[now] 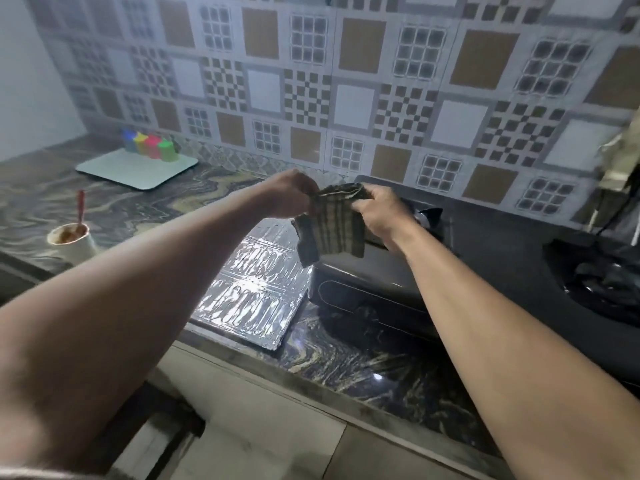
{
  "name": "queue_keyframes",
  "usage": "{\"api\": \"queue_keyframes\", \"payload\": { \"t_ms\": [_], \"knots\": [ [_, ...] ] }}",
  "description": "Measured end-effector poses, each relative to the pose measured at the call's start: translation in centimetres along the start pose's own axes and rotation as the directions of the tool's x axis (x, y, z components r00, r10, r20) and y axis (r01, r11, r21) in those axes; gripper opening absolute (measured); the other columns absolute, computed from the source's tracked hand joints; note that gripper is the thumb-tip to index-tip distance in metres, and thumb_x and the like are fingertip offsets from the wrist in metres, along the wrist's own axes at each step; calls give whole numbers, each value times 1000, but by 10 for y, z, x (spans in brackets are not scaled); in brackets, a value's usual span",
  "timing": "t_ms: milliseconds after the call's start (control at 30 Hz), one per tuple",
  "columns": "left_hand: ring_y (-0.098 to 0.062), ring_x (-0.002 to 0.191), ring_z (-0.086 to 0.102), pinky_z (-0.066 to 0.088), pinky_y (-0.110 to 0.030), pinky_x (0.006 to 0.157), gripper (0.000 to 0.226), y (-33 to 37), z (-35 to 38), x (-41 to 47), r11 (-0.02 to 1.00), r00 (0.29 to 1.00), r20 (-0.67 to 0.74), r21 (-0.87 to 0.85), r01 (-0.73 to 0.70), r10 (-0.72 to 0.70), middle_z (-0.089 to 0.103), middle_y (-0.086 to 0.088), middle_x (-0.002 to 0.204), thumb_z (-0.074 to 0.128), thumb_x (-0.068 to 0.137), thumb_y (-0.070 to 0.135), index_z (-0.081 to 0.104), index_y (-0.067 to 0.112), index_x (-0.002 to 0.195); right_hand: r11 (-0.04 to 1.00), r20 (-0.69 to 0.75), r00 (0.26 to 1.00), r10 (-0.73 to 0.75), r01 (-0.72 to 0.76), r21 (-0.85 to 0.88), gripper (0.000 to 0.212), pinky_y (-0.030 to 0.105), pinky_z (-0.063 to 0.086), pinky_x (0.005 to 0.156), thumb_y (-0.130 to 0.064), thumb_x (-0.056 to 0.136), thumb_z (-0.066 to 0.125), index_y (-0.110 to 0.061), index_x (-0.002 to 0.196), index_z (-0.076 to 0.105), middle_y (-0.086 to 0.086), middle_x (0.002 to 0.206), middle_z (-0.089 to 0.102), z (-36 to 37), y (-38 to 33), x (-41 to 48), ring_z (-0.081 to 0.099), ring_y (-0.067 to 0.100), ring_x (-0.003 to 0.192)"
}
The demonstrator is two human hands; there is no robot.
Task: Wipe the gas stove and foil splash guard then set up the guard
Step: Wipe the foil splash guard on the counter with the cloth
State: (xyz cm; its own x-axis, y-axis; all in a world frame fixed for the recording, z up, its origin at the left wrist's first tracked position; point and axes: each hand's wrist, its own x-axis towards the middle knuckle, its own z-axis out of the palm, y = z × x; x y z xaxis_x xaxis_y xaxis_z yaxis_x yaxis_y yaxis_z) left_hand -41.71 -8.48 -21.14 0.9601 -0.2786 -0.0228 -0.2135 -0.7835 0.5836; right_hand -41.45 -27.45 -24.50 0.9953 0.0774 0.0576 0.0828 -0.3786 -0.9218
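Foil splash guard (pixel 249 289) lies flat beside stove (pixel 381 271); both hands (pixel 287 195) (pixel 377 209) pinch cloth (pixel 332 223), likely folding it; wiping comes next.

I see both arms stretched out over the marbled countertop (pixel 363 362), the left hand (pixel 289 194) and right hand (pixel 379 211) each pinching the top edge of a folded checked cloth (pixel 332 230), which hangs down between them in the air. Below the cloth, the foil splash guard (pixel 249 292) lies flat on the counter, its right edge just beside the black gas stove (pixel 381 282). Far left, I make out a pale tray (pixel 114 169) carrying four small containers (pixel 149 145) with blue, yellow, red and green tops, and nearer me a cup (pixel 81 244) with a red-handled spoon (pixel 80 206) standing in it.
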Motion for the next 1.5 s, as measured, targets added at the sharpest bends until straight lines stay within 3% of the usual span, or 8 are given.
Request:
{"api": "queue_keyframes", "payload": {
  "t_ms": [267, 500, 867, 1067, 1200, 1333, 1400, 1500],
  "knots": [
    [-11, 89, 59, 42, -40, 90, 12, -68, -39, 39, 997, 1000, -14, -68, 20, -21, 69, 2, 94, 59, 95, 19, 70, 20, 91, 996, 15, 999, -28, 29, -78, 20, 45, 58, 85, -5, 90, 57, -13, 97, 74, 6, 97, 74, 43, -14, 67, 70, 24, 92],
    [-15, 97, 60, 38, -31, 89, 21, -112, -80, 101, 998, 998, -16, -46, 53, -53, 68, 1, 101, 60, 96, 18, 72, 13, 113, 943, -29, 998, -57, 44, -329, 20, 25, 37, 56, 4, 86, 46, -1, 86, 65, 7, 72, 57, 82, -30, 136, 52, 19, 68],
    [-12, 64, 53, 45, -24, 56, 17, -177, -82, 236, 945, 961, 47, -176, 276, -272, 59, -2, 81, 59, 93, 26, 59, 16, 79, 965, -220, 968, 119, -165, -204, 27, 30, 42, 62, -6, 78, 57, -8, 103, 67, 12, 86, 64, 167, 16, 251, 56, 25, 77],
    [-14, 76, 53, 31, -33, 64, 26, -191, -84, 268, 843, 942, 286, -450, 294, -176, 64, -5, 90, 37, 98, 30, 53, 14, 87, 986, -302, 948, 103, -137, -96, 30, 21, 38, 55, -28, 74, 82, -20, 98, 64, -5, 85, 67, 185, 31, 276, 58, 10, 73],
    [-15, 74, 59, 39, -33, 68, 28, -210, -75, 294, 855, 955, 285, -471, 215, -83, 69, -5, 92, 32, 98, 22, 54, 6, 98, 972, -397, 906, 147, -207, -112, 21, 13, 35, 45, -13, 89, 65, -14, 110, 62, 0, 91, 63, 191, 42, 301, 53, 14, 72],
    [-22, 70, 57, 49, -18, 50, 19, -252, -53, 322, 961, 984, 157, -248, 119, -81, 63, -9, 78, 47, 90, 17, 58, 8, 77, 921, -409, 890, 201, -314, -231, 20, 23, 38, 51, -18, 89, 60, -19, 109, 64, 6, 89, 69, 196, 53, 320, 59, 20, 68],
    [-27, 73, 60, 53, -26, 68, 17, -283, -41, 329, 993, 987, 112, 27, 116, -118, 65, -9, 76, 49, 73, 26, 61, 15, 69, 896, -391, 886, 249, -364, -255, 20, 23, 38, 52, -15, 87, 59, -18, 105, 66, 6, 87, 68, 200, 62, 328, 62, 22, 73],
    [-35, 113, 63, 50, -42, 101, 53, -319, -22, 334, 950, 983, 128, 299, 91, -134, 69, -13, 119, 52, 69, 22, 69, 26, 120, 878, -344, 891, 296, -396, -269, 21, 26, 41, 54, -11, 84, 57, -16, 103, 62, 6, 88, 63, 210, 75, 335, 62, 26, 80]
  ]
}}
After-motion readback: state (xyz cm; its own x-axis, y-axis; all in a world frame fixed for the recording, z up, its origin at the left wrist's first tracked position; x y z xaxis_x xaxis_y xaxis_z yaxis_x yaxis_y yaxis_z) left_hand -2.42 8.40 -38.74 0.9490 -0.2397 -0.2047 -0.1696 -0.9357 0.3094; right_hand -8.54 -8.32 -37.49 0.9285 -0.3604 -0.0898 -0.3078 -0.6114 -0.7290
